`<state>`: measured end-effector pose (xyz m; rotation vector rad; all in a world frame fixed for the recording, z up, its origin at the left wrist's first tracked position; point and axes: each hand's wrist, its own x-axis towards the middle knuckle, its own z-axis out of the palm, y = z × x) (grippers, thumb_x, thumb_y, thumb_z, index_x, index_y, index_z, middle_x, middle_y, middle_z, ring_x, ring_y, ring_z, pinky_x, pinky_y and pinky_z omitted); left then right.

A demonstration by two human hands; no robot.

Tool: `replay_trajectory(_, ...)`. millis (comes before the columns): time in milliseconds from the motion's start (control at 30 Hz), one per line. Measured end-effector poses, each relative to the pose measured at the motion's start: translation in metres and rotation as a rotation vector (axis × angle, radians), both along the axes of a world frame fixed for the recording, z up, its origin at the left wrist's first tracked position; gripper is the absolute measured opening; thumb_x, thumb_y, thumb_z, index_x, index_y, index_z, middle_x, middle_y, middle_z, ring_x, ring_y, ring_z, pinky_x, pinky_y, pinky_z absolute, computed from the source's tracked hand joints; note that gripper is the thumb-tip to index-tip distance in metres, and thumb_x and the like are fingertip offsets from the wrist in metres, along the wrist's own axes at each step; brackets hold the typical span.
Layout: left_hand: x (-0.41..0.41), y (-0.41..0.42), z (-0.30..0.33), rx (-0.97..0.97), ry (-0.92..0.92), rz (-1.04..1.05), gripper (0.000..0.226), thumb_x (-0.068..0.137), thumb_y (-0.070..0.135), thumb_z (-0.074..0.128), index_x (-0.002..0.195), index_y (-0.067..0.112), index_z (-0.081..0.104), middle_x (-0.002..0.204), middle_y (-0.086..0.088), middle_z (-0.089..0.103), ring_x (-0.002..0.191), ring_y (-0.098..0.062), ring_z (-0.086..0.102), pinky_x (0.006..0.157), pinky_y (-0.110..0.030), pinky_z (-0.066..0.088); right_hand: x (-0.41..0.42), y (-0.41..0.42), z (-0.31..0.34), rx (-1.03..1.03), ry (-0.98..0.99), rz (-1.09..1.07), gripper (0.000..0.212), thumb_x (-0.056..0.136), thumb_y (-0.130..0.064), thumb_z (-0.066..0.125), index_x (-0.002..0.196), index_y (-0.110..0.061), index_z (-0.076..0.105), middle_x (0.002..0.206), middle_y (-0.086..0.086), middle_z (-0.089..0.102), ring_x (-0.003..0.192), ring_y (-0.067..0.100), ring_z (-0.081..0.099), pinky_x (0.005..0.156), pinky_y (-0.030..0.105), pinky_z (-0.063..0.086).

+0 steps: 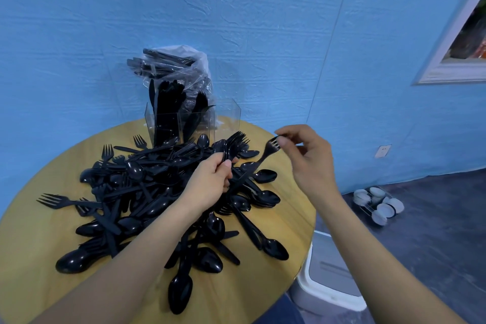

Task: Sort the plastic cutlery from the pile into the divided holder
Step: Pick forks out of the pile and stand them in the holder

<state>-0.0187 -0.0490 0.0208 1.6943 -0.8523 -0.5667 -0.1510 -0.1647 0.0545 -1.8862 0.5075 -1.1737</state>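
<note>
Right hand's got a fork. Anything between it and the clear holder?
Nothing visible: the fork pinched by the right hand has open air up-left to the holder. The left hand with its fork bundle sits lower.

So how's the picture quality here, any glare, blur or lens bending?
Head view: wide-angle bending curves the wall seams and the round table; soft glare spots on the glossy spoons in the pile; the right hand and its fork look slightly motion-blurred; light is even, shadows faint.

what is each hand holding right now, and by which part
Right hand pinches a single fork by its tines; left hand grips a bunch of forks round their handles.
</note>
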Motion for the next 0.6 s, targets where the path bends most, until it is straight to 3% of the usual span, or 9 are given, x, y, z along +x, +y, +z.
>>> replay_trajectory(133,-0.014,0.003,0.003,-0.007,0.136,-0.121,0.023,0.101,0.017,0.038,0.101,0.020,0.061,0.074,0.004,0.058,0.068,-0.009,0.061,0.075,-0.030,0.056,0.014,0.014,-0.005,0.009,0.040,0.039,0.030,0.084,-0.005,0.066,0.079,-0.033,0.058,0.077,-0.014,0.062,0.074,0.005,0.057,0.073,0.022,0.047)
replay_trajectory(233,-0.019,0.009,0.005,-0.006,0.228,-0.175,0.025,0.102,0.017,0.036,0.111,0.009,0.058,0.075,0.001,0.057,0.064,-0.008,0.064,0.066,-0.027,0.056,0.021,0.018,-0.011,0.015,0.042,0.000,0.029,0.084,-0.006,0.066,0.077,-0.033,0.055,0.077,-0.012,0.061,0.074,0.010,0.055,0.073,0.028,0.047)
replay_trajectory(333,-0.018,0.016,0.007,0.001,0.261,-0.177,0.030,0.103,0.018,0.033,0.114,0.002,0.055,0.077,-0.001,0.055,0.055,-0.007,0.058,0.053,-0.021,0.048,0.027,0.021,-0.016,-0.011,0.063,-0.027,0.025,0.084,-0.009,0.067,0.078,-0.031,0.055,0.081,-0.009,0.062,0.073,0.008,0.054,0.070,0.021,0.045)
replay_trajectory(400,-0.018,0.020,0.007,-0.008,0.270,-0.183,0.031,0.103,0.021,0.031,0.111,0.008,0.058,0.074,-0.001,0.055,0.051,-0.006,0.050,0.048,-0.019,0.042,0.030,0.022,-0.018,-0.045,0.063,-0.053,0.020,0.084,-0.009,0.067,0.081,-0.026,0.056,0.082,-0.008,0.061,0.073,0.002,0.052,0.067,0.011,0.040)
replay_trajectory(500,-0.018,0.024,0.006,-0.050,0.313,-0.196,0.033,0.103,0.028,0.029,0.106,0.019,0.060,0.067,0.002,0.050,0.048,-0.006,0.038,0.046,-0.018,0.033,0.034,0.025,-0.021,-0.099,0.073,-0.082,0.015,0.083,-0.008,0.068,0.085,-0.020,0.059,0.086,-0.005,0.056,0.073,-0.003,0.050,0.065,0.004,0.035)
replay_trajectory(600,-0.016,0.028,-0.002,-0.030,0.221,-0.178,0.032,0.102,0.031,0.031,0.108,0.016,0.059,0.063,0.007,0.043,0.047,-0.003,0.032,0.046,-0.017,0.028,0.036,0.026,-0.025,-0.101,0.124,-0.053,0.018,0.082,-0.012,0.070,0.096,-0.019,0.062,0.093,-0.009,0.047,0.072,0.000,0.050,0.066,0.004,0.037)
